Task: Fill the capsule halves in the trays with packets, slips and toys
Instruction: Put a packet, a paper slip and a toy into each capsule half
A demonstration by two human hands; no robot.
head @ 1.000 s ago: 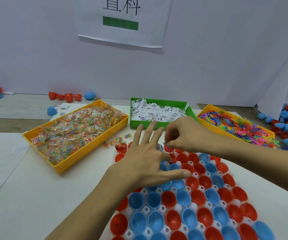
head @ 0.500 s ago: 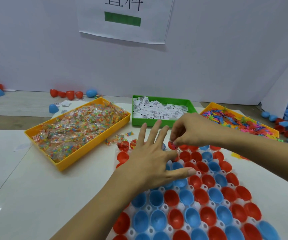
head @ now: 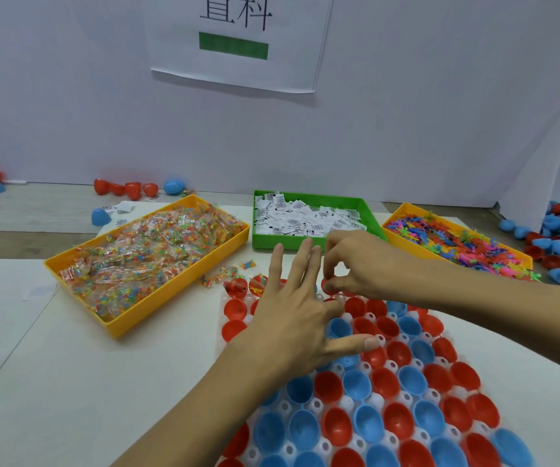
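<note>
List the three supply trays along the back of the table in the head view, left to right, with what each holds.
Yellow tray of candy packets → green tray of paper slips → yellow tray of small plastic toys.

Left hand (head: 292,318) splayed flat; right hand (head: 356,264) pinching.

Red, blue capsule halves (head: 386,382) open-side up in white tray (head: 346,404), mostly empty

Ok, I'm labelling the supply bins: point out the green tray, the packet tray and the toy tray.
green tray (head: 371,215), head view, right wall.
packet tray (head: 157,310), head view, near yellow wall.
toy tray (head: 398,210), head view, far-left yellow rim.
</note>
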